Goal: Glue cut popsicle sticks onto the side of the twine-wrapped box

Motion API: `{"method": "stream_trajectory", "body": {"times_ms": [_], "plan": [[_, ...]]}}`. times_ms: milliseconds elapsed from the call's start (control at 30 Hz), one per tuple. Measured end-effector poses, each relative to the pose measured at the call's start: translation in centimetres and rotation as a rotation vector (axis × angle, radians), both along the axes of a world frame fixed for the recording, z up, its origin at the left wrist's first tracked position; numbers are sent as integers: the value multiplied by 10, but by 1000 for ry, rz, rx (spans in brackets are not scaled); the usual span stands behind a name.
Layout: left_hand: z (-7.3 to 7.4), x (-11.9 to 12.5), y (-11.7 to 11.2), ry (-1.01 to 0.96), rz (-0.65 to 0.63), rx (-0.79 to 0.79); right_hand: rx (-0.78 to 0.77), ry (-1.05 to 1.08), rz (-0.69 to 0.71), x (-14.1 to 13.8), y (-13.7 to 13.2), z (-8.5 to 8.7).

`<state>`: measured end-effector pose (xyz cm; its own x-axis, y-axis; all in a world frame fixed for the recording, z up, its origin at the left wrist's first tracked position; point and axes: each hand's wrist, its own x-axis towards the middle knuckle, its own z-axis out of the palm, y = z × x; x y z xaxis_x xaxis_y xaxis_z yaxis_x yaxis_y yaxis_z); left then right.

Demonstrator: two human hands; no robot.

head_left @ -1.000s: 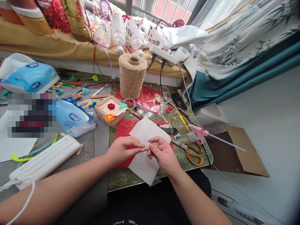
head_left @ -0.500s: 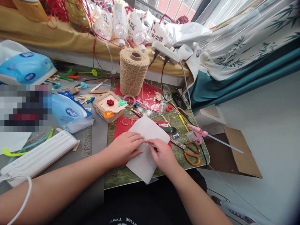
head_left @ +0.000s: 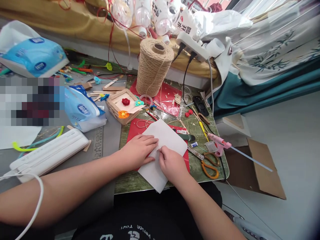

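Note:
A white sheet of paper lies at an angle over a red sheet near the table's front edge. My left hand rests flat on the paper's left side, its fingers stretched out and the thumb apart. On the paper's right half, my right hand is closed, thumb and forefinger pinched together close to the left fingertips. Whatever lies in that pinch is too small to make out. Just beyond the paper sits a small wooden stick box decorated with red, orange and turquoise flowers.
A large twine spool stands behind the box. To the right lie orange-handled scissors and a pink glue gun. A power strip sits on the sill. At left are tissue packs and a white corded device.
The view has shifted, so everything sits further right. My right hand has curled more tightly and drawn slightly away from the left fingertips; my left hand stays flat on the paper.

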<state>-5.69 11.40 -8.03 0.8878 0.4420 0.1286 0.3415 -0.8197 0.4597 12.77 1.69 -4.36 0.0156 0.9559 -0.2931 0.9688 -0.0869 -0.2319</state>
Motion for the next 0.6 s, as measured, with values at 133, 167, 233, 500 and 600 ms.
{"method": "stream_trajectory", "body": {"times_ms": [133,167,233,500,600], "plan": [[-2,0,0,0,11,-8,-60,-66,46,-5,2,3],[-2,0,0,4,14,-9,-77,-72,53,-4,0,5],[-2,0,0,9,17,-11,-129,-82,65,0,-3,12],[-2,-1,-1,-4,21,-26,-291,-99,76,20,7,47],[-1,-1,-1,-5,25,-22,-160,-99,28,11,22,38]]}}
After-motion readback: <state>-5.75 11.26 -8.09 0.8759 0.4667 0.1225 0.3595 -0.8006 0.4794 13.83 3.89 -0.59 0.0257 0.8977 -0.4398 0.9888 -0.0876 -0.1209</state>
